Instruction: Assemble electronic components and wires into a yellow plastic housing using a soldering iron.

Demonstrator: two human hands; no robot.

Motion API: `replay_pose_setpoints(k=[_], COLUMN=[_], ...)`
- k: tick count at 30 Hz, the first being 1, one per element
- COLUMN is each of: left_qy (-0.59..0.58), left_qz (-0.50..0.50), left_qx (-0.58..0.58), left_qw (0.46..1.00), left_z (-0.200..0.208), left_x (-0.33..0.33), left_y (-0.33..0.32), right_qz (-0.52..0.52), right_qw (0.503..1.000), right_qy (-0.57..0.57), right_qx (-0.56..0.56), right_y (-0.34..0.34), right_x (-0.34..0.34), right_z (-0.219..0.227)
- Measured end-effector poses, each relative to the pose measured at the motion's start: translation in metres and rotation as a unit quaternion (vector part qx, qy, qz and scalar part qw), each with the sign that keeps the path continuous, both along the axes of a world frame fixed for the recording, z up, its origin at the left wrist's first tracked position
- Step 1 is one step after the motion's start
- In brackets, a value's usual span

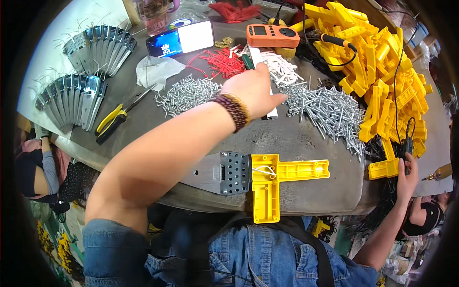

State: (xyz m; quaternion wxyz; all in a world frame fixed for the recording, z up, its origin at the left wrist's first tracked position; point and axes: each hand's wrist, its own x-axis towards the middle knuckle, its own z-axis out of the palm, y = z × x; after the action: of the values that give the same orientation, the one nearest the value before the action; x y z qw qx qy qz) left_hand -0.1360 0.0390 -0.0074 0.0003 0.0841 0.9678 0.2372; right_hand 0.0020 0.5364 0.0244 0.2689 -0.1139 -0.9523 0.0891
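My left hand (253, 88) reaches over the middle of the table, thumb stretched apart, beside a pile of small white sleeves (282, 67) and a green handle (247, 61). Its other fingertips are partly hidden. At the right edge, my right hand (406, 179) is closed round a black cord (408, 146) with a ribbed sleeve, beside a yellow plastic housing piece (384, 169). In front of me lies an open yellow T-shaped housing half (266, 191) with white wires inside. A perforated metal plate (235, 173) joins its left side, partly under my left forearm.
Screws lie in a left heap (184, 93) and a right heap (330, 112). Red sleeves (224, 64), a phone (180, 40), an orange meter (272, 36) and yellow housings (377, 62) sit behind. Pliers (114, 119) and metal plates (71, 100) are left.
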Motion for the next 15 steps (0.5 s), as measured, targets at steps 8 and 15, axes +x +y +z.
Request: replay_pose_setpoints(k=[8,15], left_qy=[0.216,0.225], left_qz=[-0.087,-0.262], left_qx=[0.083,0.323], left_qw=[0.969,0.881], left_z=[0.021,0.025], left_x=[0.071,0.133], left_y=[0.004,0.033], right_qz=[0.295,0.436], right_qw=[0.909,0.603], right_qy=[-0.053,-0.158], right_qx=[-0.290,-0.649], right_y=[-0.144,-0.300], right_x=[0.009,-0.006], right_z=[-0.002,-0.008])
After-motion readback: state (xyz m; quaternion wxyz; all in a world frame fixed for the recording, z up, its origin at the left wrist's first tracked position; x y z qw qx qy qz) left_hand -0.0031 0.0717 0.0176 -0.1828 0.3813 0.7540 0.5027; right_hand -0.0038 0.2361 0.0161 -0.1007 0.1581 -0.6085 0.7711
